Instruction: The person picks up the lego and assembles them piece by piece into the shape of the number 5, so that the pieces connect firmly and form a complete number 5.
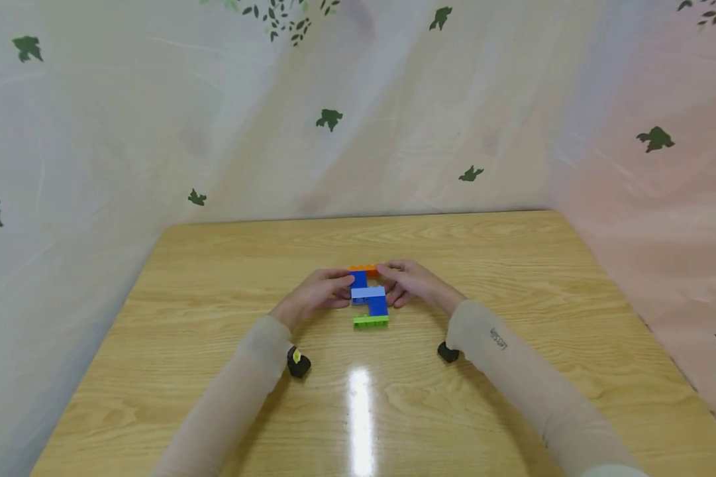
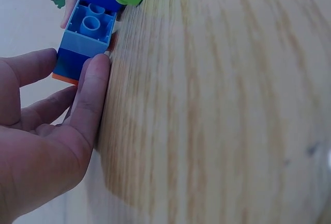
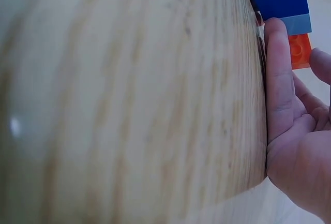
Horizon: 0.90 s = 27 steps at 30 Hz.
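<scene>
A structure of toy building blocks, with an orange block (image 1: 365,269) at the far end and a lime green block (image 1: 371,321) at the near end, lies at mid-table. Between them come a dark blue block (image 1: 359,280), a light blue block (image 1: 367,292) and another dark blue block (image 1: 378,306). My left hand (image 1: 322,290) grips its left side, thumb and fingers around the far dark blue block. From the right, my right hand (image 1: 414,281) holds it, thumb at the orange block's end and a finger against the light blue block (image 3: 298,25).
The wooden table (image 1: 214,265) reaches back to a pale curtain (image 1: 358,165) with green leaf shapes, which also hangs at both sides. Black wrist devices show under both sleeves, one by the left cuff (image 1: 298,363). A bright light reflection falls on the table in front.
</scene>
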### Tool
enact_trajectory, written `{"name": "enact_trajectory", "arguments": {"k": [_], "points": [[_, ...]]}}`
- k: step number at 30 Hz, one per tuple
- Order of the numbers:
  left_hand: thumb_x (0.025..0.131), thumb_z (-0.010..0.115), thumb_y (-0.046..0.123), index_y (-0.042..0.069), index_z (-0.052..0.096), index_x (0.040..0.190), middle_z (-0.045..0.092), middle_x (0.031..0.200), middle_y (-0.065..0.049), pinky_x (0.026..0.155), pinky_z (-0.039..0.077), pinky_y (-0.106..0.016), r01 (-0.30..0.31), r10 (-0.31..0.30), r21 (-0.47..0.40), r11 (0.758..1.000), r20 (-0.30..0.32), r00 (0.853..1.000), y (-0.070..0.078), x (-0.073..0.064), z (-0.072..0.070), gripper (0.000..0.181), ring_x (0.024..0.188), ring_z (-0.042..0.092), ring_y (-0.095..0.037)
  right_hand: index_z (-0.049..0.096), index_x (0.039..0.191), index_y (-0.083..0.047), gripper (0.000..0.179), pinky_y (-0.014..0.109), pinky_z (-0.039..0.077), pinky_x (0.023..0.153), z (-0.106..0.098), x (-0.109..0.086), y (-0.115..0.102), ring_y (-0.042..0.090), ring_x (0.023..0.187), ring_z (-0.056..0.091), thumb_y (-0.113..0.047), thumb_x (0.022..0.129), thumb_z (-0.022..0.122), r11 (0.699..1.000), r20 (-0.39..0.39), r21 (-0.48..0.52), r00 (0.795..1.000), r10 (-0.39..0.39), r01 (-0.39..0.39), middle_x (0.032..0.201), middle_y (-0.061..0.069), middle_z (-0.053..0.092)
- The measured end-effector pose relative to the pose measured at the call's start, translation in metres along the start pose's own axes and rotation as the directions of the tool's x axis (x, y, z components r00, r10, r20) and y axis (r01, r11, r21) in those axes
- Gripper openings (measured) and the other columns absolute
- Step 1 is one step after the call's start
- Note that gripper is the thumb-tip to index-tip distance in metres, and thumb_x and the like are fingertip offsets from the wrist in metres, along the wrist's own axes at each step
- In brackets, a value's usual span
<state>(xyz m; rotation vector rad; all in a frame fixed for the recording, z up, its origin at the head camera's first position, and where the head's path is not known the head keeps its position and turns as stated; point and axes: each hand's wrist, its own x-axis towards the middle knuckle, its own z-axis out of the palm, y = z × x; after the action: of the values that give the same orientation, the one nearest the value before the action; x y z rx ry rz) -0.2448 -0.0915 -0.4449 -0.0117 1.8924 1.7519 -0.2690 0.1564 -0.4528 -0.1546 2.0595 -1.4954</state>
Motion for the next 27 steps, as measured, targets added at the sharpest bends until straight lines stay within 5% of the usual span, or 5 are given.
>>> {"name": "enact_trajectory", "arguments": {"k": [27], "points": [[0.106,0.056,0.017,-0.005,0.045,0.147,0.062,0.125,-0.022,0.091,0.057,-0.035,-0.008,0.008,-0.007,1.000,-0.001,1.000,0.0006,0.0028,0.0023,0.047,0.102,0.063,-0.026,0.054,0.141,-0.007,0.049,0.035,0.061,0.068,-0.0041,-0.0040,0.0014,0.024,0.078,0.071,-0.042,0.106,0.052,1.000,0.011,0.008,1.000,-0.015,0.014,0.100,0.015,0.065]]}}
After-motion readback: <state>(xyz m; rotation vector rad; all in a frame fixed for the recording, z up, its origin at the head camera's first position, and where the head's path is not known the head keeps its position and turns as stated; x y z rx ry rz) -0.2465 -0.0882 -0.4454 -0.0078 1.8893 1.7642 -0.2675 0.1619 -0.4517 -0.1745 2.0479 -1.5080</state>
